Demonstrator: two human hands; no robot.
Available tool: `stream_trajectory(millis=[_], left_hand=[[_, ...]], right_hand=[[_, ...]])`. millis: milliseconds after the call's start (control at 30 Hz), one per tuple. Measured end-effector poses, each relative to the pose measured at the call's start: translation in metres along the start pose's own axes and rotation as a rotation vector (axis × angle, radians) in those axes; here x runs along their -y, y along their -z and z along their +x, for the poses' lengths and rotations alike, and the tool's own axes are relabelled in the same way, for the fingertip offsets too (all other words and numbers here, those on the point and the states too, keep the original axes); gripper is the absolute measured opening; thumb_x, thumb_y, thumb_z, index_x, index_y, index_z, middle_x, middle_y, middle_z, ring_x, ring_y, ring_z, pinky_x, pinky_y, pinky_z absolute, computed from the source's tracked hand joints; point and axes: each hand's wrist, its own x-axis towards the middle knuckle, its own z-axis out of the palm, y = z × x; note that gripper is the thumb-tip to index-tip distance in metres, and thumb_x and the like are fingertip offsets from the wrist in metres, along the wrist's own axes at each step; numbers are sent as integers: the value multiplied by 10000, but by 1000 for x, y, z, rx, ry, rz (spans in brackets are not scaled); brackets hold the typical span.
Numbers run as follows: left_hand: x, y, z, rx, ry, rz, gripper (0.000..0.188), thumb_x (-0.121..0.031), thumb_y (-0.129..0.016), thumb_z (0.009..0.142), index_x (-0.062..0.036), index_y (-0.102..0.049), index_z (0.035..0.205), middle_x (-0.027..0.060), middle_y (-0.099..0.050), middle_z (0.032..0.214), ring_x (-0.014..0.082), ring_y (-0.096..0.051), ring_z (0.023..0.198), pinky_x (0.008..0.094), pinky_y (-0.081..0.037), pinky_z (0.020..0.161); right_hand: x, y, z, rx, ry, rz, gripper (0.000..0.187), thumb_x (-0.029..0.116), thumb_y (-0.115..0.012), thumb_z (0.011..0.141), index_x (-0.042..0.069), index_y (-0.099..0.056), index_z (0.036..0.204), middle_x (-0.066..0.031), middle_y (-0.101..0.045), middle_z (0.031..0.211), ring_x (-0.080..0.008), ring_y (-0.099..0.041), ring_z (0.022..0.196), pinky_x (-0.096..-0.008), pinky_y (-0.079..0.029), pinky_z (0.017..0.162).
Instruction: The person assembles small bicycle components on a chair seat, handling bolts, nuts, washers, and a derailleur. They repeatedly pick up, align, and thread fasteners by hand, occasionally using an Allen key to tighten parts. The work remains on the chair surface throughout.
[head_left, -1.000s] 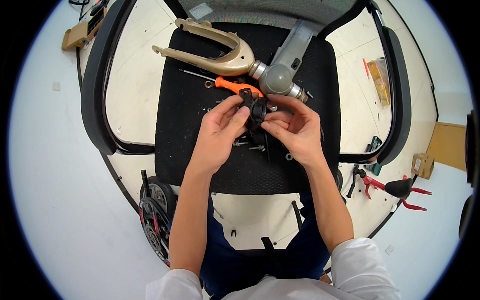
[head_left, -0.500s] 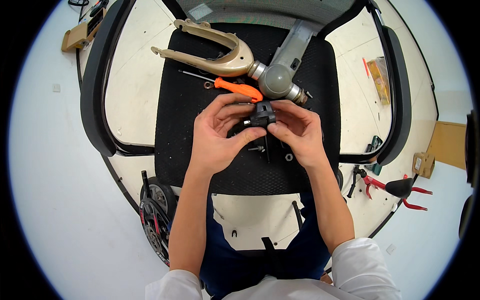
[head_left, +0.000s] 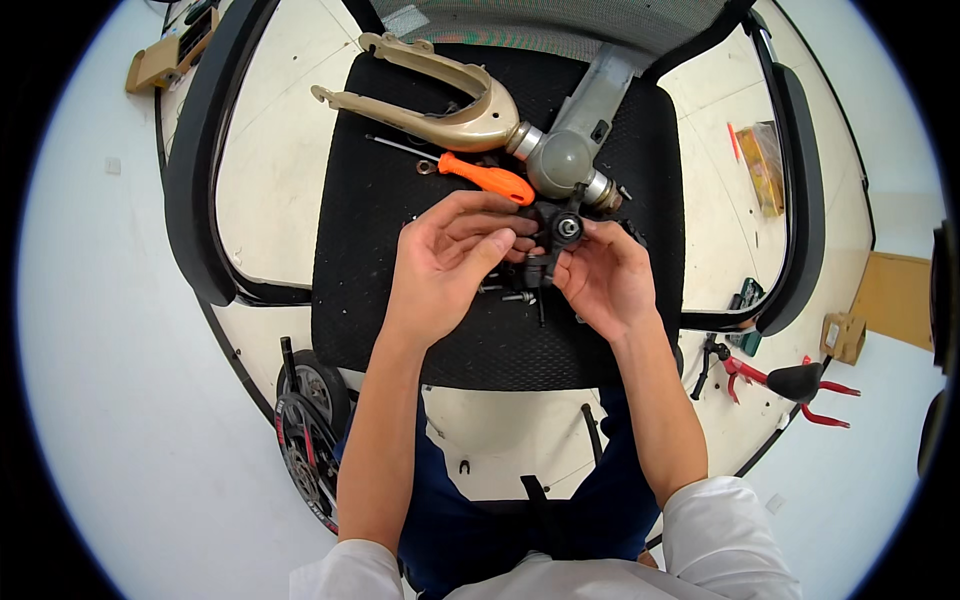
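Observation:
A small black brake caliper point(head_left: 541, 262), with a round metal-centred fitting facing up, is held over the seat of a black chair point(head_left: 420, 350). My right hand point(head_left: 612, 278) grips its right side between thumb and fingers. On the other side my left hand point(head_left: 445, 262) has curled fingers against the caliper, the thumb bent in close to them; the exact contact is partly hidden. Just beyond the hands lies a screwdriver point(head_left: 488, 180) with an orange handle. Small bolts point(head_left: 518, 297) rest on the seat below the caliper.
A beige fork point(head_left: 440, 118) joined to a grey tube point(head_left: 565, 160) spans the seat's far half. Armrests point(head_left: 205, 170) flank it. On the floor are a wheeled frame point(head_left: 308, 430) at left, a red-and-black frame part point(head_left: 770, 380) at right, and cardboard boxes point(head_left: 845, 338).
The caliper has been turned, so its round fitting now faces up. My left thumb has drawn back from it toward the fingers, and my right hand has shifted slightly right and nearer.

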Motion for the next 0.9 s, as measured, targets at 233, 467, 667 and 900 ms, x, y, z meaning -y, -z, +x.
stream_trajectory(millis=[233,467,667,900], left_hand=[[6,-4,-1,-22,-67,140,274,121,-678,825,63,-613,1084,164,-692,1002,199,-707,924,293,-589,829],[3,-3,-2,-31,-74,233,245,112,-699,820,43,-590,1027,122,-678,936,134,-679,834,256,-575,766],[6,-10,-3,-121,-162,297,271,107,-695,829,35,-562,1053,120,-681,939,130,-676,844,254,-559,771],[6,-2,1,-83,-308,442,229,59,-674,860,29,-649,1086,101,-677,1023,136,-665,901,260,-529,786]], right_hand=[[0,2,-1,84,-20,83,329,200,-466,1003,-55,-569,1183,-159,-666,1101,-252,-687,987,-367,-571,888],[-5,0,1,-39,-57,-53,306,198,-461,1007,-36,-570,1172,-147,-672,1079,-259,-698,959,-374,-584,866],[-7,0,1,7,-82,45,325,189,-432,1003,-54,-544,1186,-173,-673,1061,-286,-707,946,-380,-601,841],[-6,4,2,8,-181,255,359,186,-402,999,-100,-533,1171,-220,-674,1019,-297,-724,839,-362,-636,747]])
